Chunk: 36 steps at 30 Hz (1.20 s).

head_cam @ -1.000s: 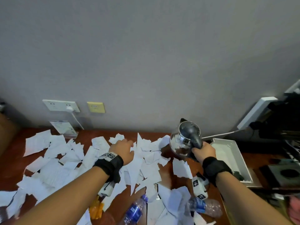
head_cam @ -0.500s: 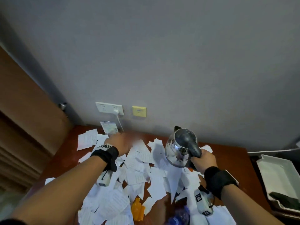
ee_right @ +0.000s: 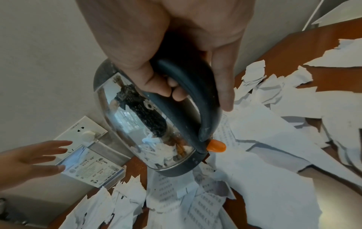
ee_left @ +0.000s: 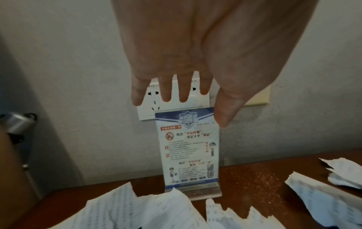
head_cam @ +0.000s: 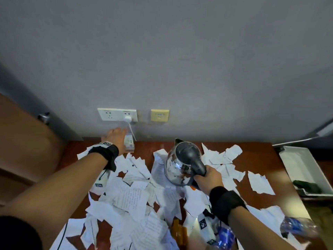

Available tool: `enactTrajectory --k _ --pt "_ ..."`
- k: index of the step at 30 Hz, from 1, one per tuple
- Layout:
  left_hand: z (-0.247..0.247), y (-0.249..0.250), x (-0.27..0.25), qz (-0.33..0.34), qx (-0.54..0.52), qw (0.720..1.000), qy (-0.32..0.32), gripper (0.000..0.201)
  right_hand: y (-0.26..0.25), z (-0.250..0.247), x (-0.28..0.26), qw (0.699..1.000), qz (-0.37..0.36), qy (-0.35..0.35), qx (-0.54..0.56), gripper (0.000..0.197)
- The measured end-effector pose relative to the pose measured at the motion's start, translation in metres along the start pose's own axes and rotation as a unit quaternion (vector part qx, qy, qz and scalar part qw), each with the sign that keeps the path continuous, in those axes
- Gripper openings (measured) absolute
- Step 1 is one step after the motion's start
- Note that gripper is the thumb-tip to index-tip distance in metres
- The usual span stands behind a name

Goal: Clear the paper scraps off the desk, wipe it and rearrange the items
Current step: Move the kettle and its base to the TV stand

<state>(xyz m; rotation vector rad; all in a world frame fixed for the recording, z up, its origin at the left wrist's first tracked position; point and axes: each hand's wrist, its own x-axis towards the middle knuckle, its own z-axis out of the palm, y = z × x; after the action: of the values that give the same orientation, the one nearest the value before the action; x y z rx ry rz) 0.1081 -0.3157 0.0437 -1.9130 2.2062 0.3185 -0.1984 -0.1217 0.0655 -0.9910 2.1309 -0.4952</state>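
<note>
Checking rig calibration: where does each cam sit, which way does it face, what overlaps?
Head: on the head, facing forward and down at desk and wall; shows left hand and right hand holding kettle.
Left wrist: looks along the open fingers toward sign and socket.
Right wrist: looks along the hand gripping the kettle, down at scraps; left hand at lower left.
Shared: sign and socket in all three.

Bare forearms; black fabric wristbands behind the left hand and right hand carry white camera units with black square markers. A dark sleeve covers the left upper arm.
</note>
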Motion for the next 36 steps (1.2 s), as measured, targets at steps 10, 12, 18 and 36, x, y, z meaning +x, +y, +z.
enactTrajectory --k 10,12,18,36 --pt "0.028 0.012 -0.001 -0.032 0.047 0.998 -0.035 0.038 0.01 -0.014 -0.013 1.0 0.02 0.014 0.009 0.009" --pt "0.025 0.011 -0.005 -0.018 0.045 0.999 -0.013 0.034 0.014 -0.02 -0.017 0.999 0.022 0.018 0.018 0.01" --pt "-0.021 0.044 -0.041 0.046 0.024 0.998 0.044 0.041 0.019 -0.045 -0.029 0.999 0.012 0.029 0.01 0.012" --pt "-0.02 0.274 -0.196 0.198 0.001 0.977 0.079 0.028 0.176 -0.156 -0.127 0.979 0.056 0.153 0.122 0.015"
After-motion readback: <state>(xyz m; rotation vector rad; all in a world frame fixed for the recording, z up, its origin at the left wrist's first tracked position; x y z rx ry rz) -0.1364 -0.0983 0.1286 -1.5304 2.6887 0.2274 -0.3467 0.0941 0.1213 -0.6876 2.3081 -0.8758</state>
